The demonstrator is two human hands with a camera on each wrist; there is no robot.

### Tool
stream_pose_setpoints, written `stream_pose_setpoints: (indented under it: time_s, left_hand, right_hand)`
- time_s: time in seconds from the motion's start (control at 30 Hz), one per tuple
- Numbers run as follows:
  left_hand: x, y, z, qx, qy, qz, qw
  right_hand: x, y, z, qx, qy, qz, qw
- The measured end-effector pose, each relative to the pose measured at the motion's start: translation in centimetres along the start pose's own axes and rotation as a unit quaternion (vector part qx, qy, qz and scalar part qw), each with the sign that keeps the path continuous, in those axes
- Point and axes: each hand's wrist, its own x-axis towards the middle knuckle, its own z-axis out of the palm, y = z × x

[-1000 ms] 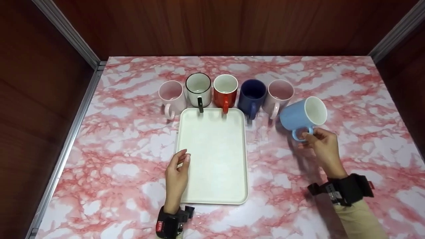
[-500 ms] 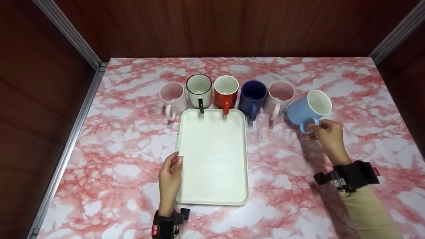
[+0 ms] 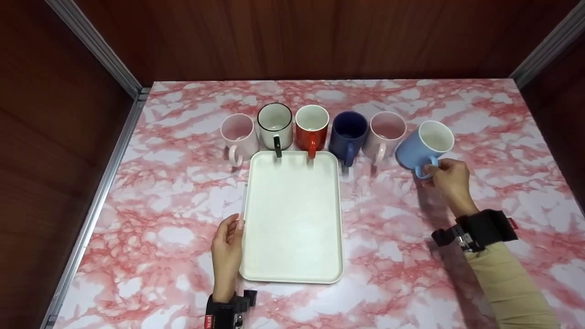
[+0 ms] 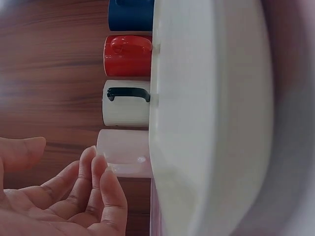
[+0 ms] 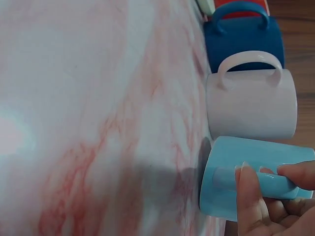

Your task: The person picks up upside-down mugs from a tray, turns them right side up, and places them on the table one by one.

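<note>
My right hand (image 3: 450, 183) pinches the handle of a light blue mug (image 3: 416, 148) at the right end of a row of mugs. The mug leans a little to the right, its white inside facing up; in the right wrist view the light blue mug (image 5: 226, 152) is beside a pale pink mug (image 5: 251, 108). My left hand (image 3: 226, 251) is at the left edge of a white tray (image 3: 292, 214), fingers loosely bent and holding nothing. Whether it touches the rim I cannot tell.
Left of the light blue mug stand a pink mug (image 3: 386, 128), a dark blue mug (image 3: 348, 135), a red mug (image 3: 311, 125), a white mug with black handle (image 3: 275, 125) and another pink mug (image 3: 240, 137). Their handles face the front. Brown wood panels (image 3: 320, 36) enclose the marbled table (image 3: 151, 237).
My right hand has moved the light blue mug back and slightly right, closer to the row's line, and it tilts less. My left hand has drawn left off the tray's surface.
</note>
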Motion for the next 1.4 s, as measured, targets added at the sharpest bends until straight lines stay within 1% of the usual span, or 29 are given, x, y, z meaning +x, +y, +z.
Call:
stream_pose_setpoints:
  time_s: [0.17,0.43,0.57,0.63,0.73,0.9,1.0,1.07,1.13,1.2,1.23,1.3,1.37,1.4]
  left_hand:
    - [0.1,-0.1,0.0,-0.001,0.001,0.004,1.0000]
    - [0.2,0.1,-0.1,-0.023,0.000,-0.002,0.9997]
    - [0.2,0.1,-0.1,-0.011,-0.001,-0.002,0.9999]
    - [0.2,0.0,-0.1,-0.005,-0.001,0.000,1.0000]
    - [0.3,0.0,-0.1,-0.001,-0.001,0.001,1.0000]
    - [0.4,0.1,0.0,0.001,-0.003,0.001,1.0000]
    - [0.4,0.2,0.2,0.003,-0.002,0.001,1.0000]
    - [0.6,0.3,0.4,-0.003,-0.003,0.004,1.0000]
    - [0.7,0.5,0.5,-0.013,-0.006,0.009,0.9999]
    - [0.9,0.8,0.7,-0.020,-0.013,0.012,0.9997]
    - [0.9,1.0,0.8,-0.022,-0.018,0.015,0.9995]
    - [1.1,1.4,1.1,-0.021,-0.028,0.022,0.9991]
    - [1.4,1.9,1.4,-0.019,-0.038,0.035,0.9985]
    - [1.6,2.2,1.6,-0.017,-0.042,0.045,0.9980]
  right_hand:
    - [0.5,-0.2,0.2,-0.038,0.001,-0.007,0.999]
    - [1.2,-0.5,0.8,-0.053,-0.001,-0.012,0.999]
    - [1.6,-0.6,1.0,-0.063,0.006,-0.012,0.998]
    - [1.8,-0.7,1.0,-0.054,0.010,-0.010,0.998]
    - [2.1,-0.7,1.1,-0.030,0.012,-0.004,0.999]
    - [2.1,-0.4,1.3,0.025,0.011,0.003,1.000]
    - [1.7,-0.1,1.3,0.082,0.016,0.008,0.996]
    - [1.3,0.0,1.1,0.106,0.028,0.006,0.994]
    - [0.9,0.0,0.9,0.134,0.046,0.010,0.990]
    - [0.4,0.0,0.6,0.170,0.069,0.013,0.983]
    - [0.1,-0.1,0.4,0.179,0.082,0.010,0.980]
    - [-0.5,-0.2,0.0,0.212,0.105,-0.001,0.972]
    - [-1.0,-0.3,-0.4,0.228,0.124,-0.020,0.966]
    - [-1.3,-0.4,-0.6,0.218,0.133,-0.031,0.966]
